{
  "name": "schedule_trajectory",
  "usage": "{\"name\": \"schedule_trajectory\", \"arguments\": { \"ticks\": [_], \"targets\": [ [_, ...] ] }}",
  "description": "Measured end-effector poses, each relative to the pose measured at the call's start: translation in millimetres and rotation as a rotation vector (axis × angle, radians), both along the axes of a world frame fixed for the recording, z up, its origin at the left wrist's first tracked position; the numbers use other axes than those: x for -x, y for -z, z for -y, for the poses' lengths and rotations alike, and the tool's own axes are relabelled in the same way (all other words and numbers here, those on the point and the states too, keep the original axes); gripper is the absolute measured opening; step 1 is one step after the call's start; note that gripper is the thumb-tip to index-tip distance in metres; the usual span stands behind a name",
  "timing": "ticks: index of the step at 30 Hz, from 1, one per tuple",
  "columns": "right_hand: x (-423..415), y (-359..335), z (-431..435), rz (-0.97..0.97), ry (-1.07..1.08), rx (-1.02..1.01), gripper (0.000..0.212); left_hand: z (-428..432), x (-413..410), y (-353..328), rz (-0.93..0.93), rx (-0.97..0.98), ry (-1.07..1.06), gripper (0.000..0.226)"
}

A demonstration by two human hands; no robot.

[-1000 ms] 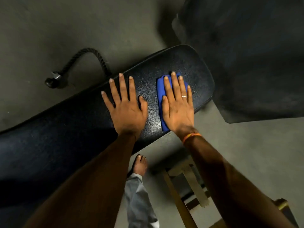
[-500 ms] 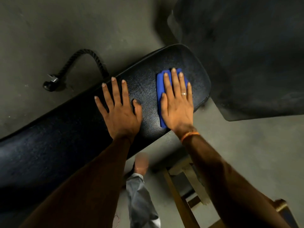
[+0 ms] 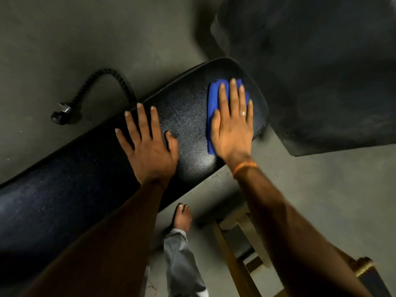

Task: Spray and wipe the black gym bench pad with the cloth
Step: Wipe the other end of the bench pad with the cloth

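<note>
Blue cloth: lies flat on black bench pad, near its rounded end, beneath right hand, which presses it with straight fingers. Left hand: released, fingers spread, flat on bare pad beside cloth.

Dim, deep shadows, slight blur, wide-angle distortion

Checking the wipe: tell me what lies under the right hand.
Under the flat right hand lies a blue cloth, on the black textured gym bench pad. The hand covers most of the cloth; the pad beneath is hidden.
</note>
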State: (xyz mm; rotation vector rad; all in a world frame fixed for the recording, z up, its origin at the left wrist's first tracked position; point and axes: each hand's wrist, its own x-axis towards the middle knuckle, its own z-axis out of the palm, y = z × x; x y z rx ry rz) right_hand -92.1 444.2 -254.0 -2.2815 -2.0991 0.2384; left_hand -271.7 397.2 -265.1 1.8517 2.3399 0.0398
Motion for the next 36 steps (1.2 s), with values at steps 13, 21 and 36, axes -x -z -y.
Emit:
{"name": "schedule_trajectory", "arguments": {
  "ticks": [13,21,36],
  "targets": [
    [-29.5,6.4,-54.9,-0.031,0.157,-0.039,0.061,2.2,-1.2,4.0,0.000,-0.028,0.000,0.069],
    [-41.1,13.8,-19.8,-0.032,0.169,-0.032,0.065,4.0,0.2,5.8,0.001,-0.036,0.001,0.068],
    [14.7,7.7,28.4,-0.040,0.091,-0.004,0.062,3.8,2.6,6.4,0.006,-0.033,0.008,0.068]
  ]
}}
